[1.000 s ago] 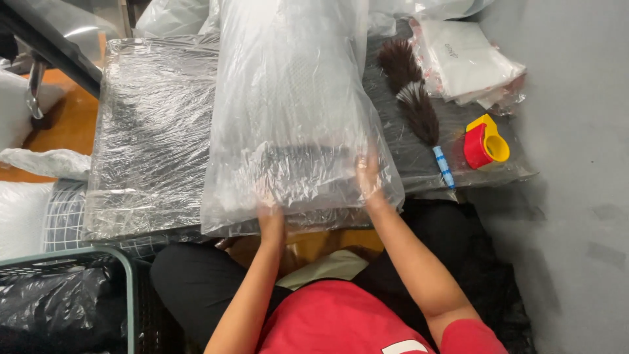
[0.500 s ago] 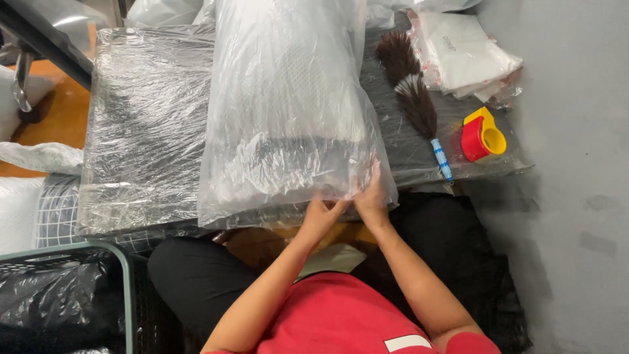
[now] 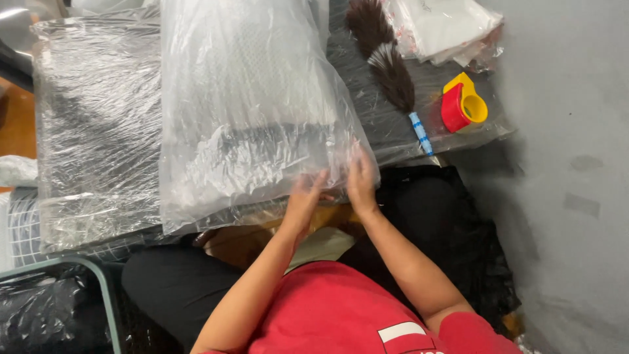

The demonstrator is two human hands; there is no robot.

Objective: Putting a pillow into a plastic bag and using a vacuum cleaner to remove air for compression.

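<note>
**bagpacker:** Both hands are pinched on the near right corner of the clear plastic bag [image 3: 255, 111]. My left hand [image 3: 306, 196] has its fingers curled up onto the bag's bottom edge, and my right hand [image 3: 360, 183] sits just beside it with the fingers spread flat on the plastic, thumb side tucked toward the left one. The 2 hands are almost touching.

**lurker22:** Where's the bag actually sitting?

**bagpacker:** On the table [image 3: 98, 131], which is wrapped in crinkly clear film. The bag lies lengthwise away from me, its near end hanging a bit over the table edge above my lap. Inside there's something pale and flat, with a darker strip showing through near the bottom. Can't tell what it is through the plastic.

**lurker22:** And the stuff further back?

**bagpacker:** To the right of the bag there's a feather duster [image 3: 386, 65] with a blue and white handle, then a red and yellow tape dispenser [image 3: 462, 105] just past that. At the far right corner there's a stack of white bagged items [image 3: 445, 26].
</note>
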